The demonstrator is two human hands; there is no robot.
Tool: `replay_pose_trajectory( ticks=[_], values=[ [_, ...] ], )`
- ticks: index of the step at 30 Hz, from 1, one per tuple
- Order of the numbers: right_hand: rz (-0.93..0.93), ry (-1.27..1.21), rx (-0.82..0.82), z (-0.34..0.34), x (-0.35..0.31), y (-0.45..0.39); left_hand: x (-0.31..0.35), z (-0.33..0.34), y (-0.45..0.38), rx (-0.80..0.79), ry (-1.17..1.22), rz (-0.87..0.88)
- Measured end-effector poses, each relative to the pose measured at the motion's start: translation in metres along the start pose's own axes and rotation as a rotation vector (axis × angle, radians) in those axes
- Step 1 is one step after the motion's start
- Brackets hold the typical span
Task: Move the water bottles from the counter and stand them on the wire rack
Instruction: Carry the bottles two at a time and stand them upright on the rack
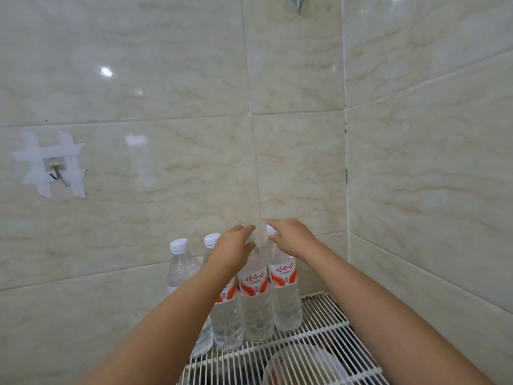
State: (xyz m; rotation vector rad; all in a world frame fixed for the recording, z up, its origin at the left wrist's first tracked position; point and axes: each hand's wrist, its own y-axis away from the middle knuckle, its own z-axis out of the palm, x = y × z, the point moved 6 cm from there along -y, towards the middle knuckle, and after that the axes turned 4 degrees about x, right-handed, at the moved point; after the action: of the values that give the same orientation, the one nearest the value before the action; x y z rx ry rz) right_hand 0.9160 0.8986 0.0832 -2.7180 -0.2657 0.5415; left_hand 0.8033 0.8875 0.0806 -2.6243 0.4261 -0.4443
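Note:
Several clear water bottles with white caps and red-and-white labels stand upright in a row on the white wire rack (330,323), close to the tiled wall. My left hand (233,250) is closed over the top of one middle bottle (254,295). My right hand (291,238) grips the neck of the rightmost bottle (284,295) just under its cap. Left of them stand another labelled bottle (226,320) and a bottle (181,266) whose lower half is hidden by my left forearm.
Marble-look tile walls meet in a corner at the right (345,162). A taped metal hook (57,169) hangs on the left wall. Under the rack's wires near the bottom edge sits a round pale container (302,368). The rack's right part holds no bottles.

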Motion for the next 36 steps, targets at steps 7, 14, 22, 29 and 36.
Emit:
replay_pose_trajectory(
  ticks=[7, 14, 22, 29, 36],
  values=[
    [0.015, -0.096, 0.034, -0.002, 0.000, 0.008, 0.006, 0.008, 0.007, -0.072, -0.118, 0.038],
    [0.028, 0.008, 0.040, -0.006, 0.002, 0.017, 0.008, -0.014, 0.024, 0.025, -0.203, 0.026],
    [-0.285, 0.039, 0.288, -0.010, -0.098, 0.056, -0.052, -0.072, 0.118, 0.130, -0.368, -0.235],
    [-0.655, -0.137, 0.166, 0.048, -0.265, 0.129, -0.152, -0.148, 0.274, 0.055, -0.498, -0.658],
    [-0.898, -0.235, -0.050, 0.123, -0.420, 0.257, -0.223, -0.209, 0.480, 0.104, -0.610, -0.976]
  ],
)
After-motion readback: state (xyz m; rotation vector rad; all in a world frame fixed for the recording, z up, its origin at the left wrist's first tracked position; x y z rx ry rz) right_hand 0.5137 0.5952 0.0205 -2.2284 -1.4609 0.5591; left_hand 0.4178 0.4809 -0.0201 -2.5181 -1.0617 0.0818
